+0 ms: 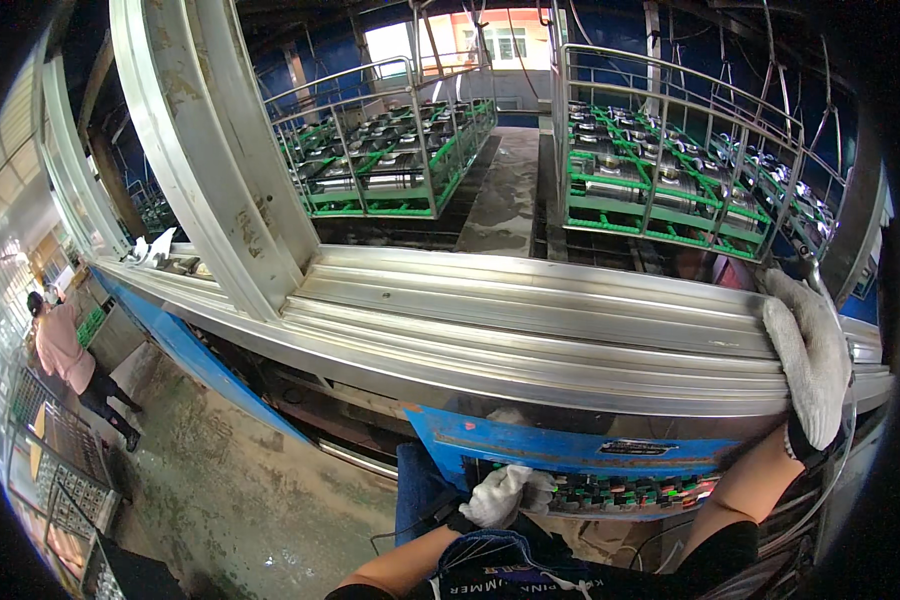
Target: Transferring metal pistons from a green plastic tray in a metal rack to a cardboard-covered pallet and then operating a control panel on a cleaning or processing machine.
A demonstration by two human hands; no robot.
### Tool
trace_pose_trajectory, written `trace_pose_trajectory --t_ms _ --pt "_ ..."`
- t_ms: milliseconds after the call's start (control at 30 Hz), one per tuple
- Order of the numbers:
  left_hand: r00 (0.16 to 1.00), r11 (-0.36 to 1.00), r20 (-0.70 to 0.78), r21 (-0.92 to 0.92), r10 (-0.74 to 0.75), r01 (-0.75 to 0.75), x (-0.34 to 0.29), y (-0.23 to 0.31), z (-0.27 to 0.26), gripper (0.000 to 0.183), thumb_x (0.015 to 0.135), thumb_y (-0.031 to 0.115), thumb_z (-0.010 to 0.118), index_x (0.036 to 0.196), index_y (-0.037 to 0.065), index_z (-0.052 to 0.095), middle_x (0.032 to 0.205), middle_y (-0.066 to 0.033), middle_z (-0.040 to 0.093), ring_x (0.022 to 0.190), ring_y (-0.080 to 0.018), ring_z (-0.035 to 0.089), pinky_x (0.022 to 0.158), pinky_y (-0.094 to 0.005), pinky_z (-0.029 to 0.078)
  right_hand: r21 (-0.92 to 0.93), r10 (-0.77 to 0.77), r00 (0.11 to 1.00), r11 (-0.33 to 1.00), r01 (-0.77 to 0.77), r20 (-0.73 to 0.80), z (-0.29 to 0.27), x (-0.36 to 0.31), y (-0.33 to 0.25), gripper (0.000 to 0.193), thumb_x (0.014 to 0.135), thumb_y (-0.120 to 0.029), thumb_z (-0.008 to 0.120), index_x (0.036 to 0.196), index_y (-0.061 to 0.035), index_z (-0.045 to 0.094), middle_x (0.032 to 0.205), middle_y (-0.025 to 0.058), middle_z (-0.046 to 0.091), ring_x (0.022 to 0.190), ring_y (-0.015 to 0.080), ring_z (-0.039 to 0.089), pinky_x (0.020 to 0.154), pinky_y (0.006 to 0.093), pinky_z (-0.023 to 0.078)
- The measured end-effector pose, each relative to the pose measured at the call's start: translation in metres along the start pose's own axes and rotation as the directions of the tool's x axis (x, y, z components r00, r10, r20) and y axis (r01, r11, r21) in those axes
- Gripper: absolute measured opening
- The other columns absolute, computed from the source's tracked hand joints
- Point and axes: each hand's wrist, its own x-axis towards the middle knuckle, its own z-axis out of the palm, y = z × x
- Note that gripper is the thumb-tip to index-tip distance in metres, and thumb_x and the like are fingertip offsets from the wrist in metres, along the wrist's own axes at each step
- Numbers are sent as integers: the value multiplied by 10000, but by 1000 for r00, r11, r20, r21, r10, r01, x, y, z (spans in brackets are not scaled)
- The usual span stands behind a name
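Note:
My left hand (500, 496), in a white knit glove, is close to my body in front of the blue panel. Its fingers are curled together, and anything inside them is hidden. My right hand (812, 360), gloved likewise, is raised over the right end of the ribbed metal sill (530, 340). Its fingers bend around what looks like a hose-fed metal nozzle (813, 268), mostly covered by the glove. A thin pale hose (851, 420) hangs down beside that wrist.
Beyond the sill, wire-frame baskets (435, 205) (660, 215) hold rows of shiny metal cylindrical parts on green racks. A wide metal post (205, 150) rises at left. Blue panels (530, 440) sit below the sill. A person in pink (62, 345) stands far left near racks.

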Motion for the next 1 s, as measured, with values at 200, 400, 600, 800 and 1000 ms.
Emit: trace_pose_trajectory --t_ms 200,400,600,800,1000 --pt "997 867 81 -497 2 38 4 -14 -3 193 890 245 661 736 156 588 592 10 600 468 -111 596 392 -289 489 3 -25 1000 1000 25 -1 2 -1 -6 374 911 -272 666 1149 16 671 1154 199 664 1111 314 611 1003 371 432" --pt "886 457 396 -852 240 257 -2 -36 9 140 946 176 618 990 56 676 883 -78 709 764 -190 701 656 -309 573 39 -13 1000 999 12 24 -4 0 -8 375 910 -271 665 1148 18 670 1142 199 666 1096 315 614 991 374 438" --pt "746 352 584 -805 320 478 25 -25 -17 183 960 136 621 1079 25 703 976 -141 729 853 -206 715 718 -322 571 54 -5 1000 999 4 18 -9 4 0 375 914 -282 656 1151 9 673 1140 195 670 1109 322 607 997 377 434" --pt "787 240 537 -842 302 482 49 -17 -40 114 887 117 728 967 37 738 936 -104 734 860 -162 685 772 -309 547 -45 -22 1000 999 21 -5 -35 24 -7 375 914 -287 656 1153 1 675 1140 188 673 1113 323 604 1008 383 427" --pt "759 273 570 -820 315 503 77 -18 -60 104 890 92 719 966 24 736 950 -94 734 872 -158 682 782 -298 545 3 -20 1000 1000 20 3 -56 47 -23 377 907 -284 668 1149 5 675 1127 189 675 1105 321 606 1004 384 428"
